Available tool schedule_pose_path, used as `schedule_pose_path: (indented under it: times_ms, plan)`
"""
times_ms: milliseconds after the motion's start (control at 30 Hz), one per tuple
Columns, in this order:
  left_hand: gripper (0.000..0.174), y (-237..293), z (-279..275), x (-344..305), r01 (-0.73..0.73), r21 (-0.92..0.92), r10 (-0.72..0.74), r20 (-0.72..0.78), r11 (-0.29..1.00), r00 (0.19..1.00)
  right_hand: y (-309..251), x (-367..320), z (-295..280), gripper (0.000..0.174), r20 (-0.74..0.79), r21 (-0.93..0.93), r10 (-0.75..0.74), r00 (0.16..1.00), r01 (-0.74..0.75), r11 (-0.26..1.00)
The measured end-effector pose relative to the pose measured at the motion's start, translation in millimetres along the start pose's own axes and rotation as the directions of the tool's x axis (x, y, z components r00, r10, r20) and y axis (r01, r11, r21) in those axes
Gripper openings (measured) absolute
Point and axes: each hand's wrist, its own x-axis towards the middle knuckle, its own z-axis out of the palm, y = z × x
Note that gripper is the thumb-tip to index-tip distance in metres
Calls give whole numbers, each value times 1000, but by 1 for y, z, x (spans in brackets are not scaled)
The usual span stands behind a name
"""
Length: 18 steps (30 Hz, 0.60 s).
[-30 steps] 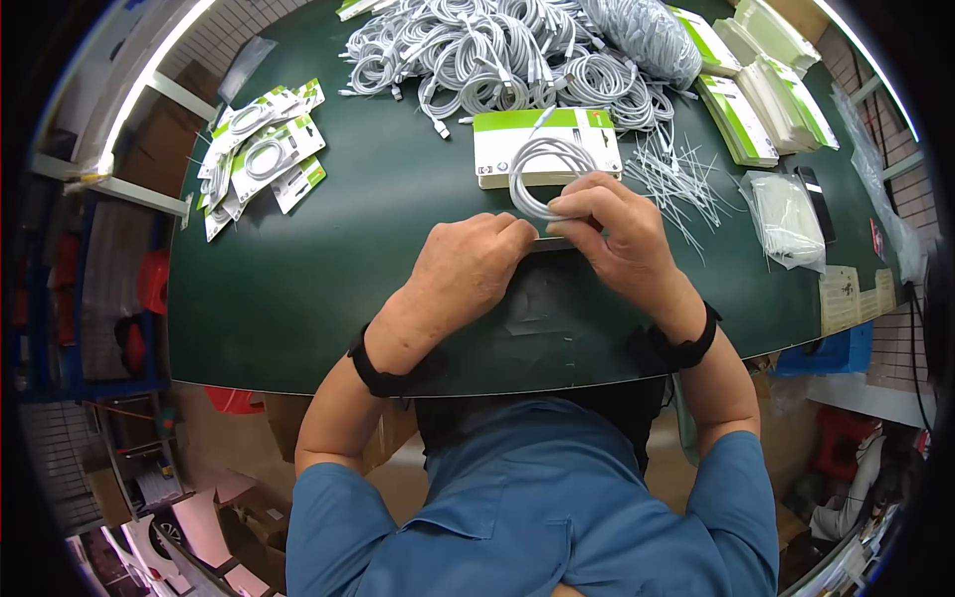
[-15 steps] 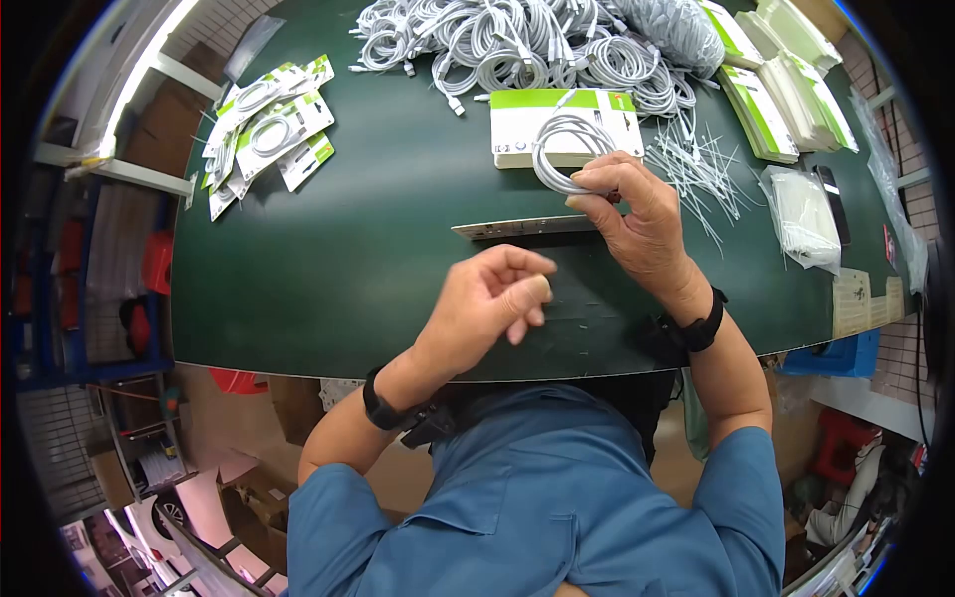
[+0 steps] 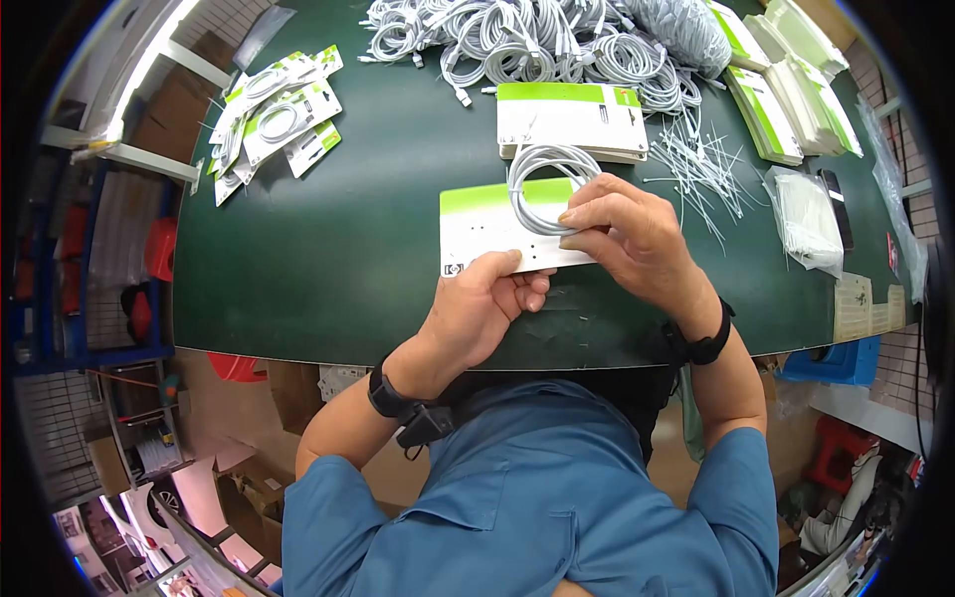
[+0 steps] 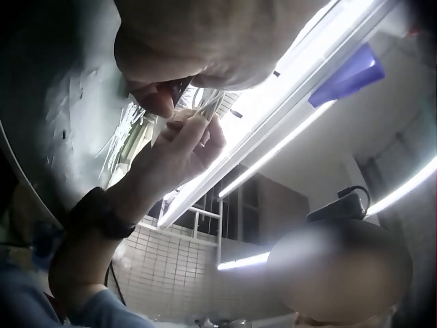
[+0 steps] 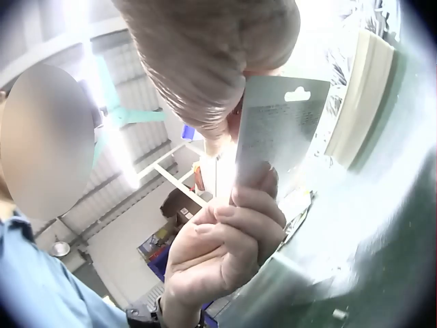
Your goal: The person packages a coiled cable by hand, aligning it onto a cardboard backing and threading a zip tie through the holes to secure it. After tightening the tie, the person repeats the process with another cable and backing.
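A flat white card with a green top band [image 3: 477, 234] is held up in front of the person, slanting slightly. My left hand [image 3: 473, 308] grips its lower edge, thumb on the front and fingers behind. The right wrist view shows the printed back of this card [image 5: 290, 126] with a hang hole, pinched by the left hand [image 5: 225, 239]. Between the thumb and fingers of my right hand [image 3: 642, 234] is a coiled grey-white cable [image 3: 519, 194]. The coil overlaps the card's face, and the right fingers hide the card's right end.
Behind the hands lies a stack of similar cards [image 3: 572, 117], with a heap of coiled cables [image 3: 517, 40] beyond. Loose white ties [image 3: 701, 179] and a bag of ties [image 3: 806, 219] lie to the right. Cards with cables attached [image 3: 279, 124] are piled at the left.
The left hand came away from the card, then took hold of its lower edge. The card has turned from nearly edge-on to face up toward the head. The right hand keeps the coil.
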Motion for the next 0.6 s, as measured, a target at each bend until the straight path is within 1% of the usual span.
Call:
schedule_pose_path:
  times_ms: [33, 100, 167, 200, 233, 333, 433, 533, 600]
  plan:
    - [34, 2, 4, 0, -55, 67, 54, 11, 996, 998, 0, 2, -3, 26, 3, 32, 27, 1000, -27, 999]
    - [33, 8, 11, 7, -110, 135, 107, 30, 985, 994, -4, 7, -9, 23, 22, 75, 87, 996, -88, 993]
    - [32, 13, 13, 16, -146, 212, 134, 66, 966, 989, -8, 15, -18, 22, 89, 44, 60, 994, -64, 997]
    - [32, 16, 11, 22, -155, 256, 136, 90, 954, 987, -9, 18, -22, 21, 121, 27, 49, 991, -53, 998]
    - [32, 17, 10, 27, -163, 298, 134, 115, 941, 984, -7, 19, -22, 19, 117, -6, 63, 991, -63, 998]
    - [31, 14, 11, 39, -189, 375, 142, 151, 908, 978, -1, 19, -27, 19, 112, -192, 18, 994, 4, 981]
    - [26, 13, 10, 48, -193, 457, 144, 140, 868, 980, 9, 15, -27, 19, 56, -226, 25, 998, -12, 974]
    - [27, 8, 4, 57, -254, 480, 184, 188, 840, 965, 17, 14, -29, 19, 40, -211, 20, 999, -11, 977]
    - [28, 6, 1, 61, -270, 455, 187, 220, 848, 958, 20, 14, -31, 19, 48, -183, 34, 998, -25, 983]
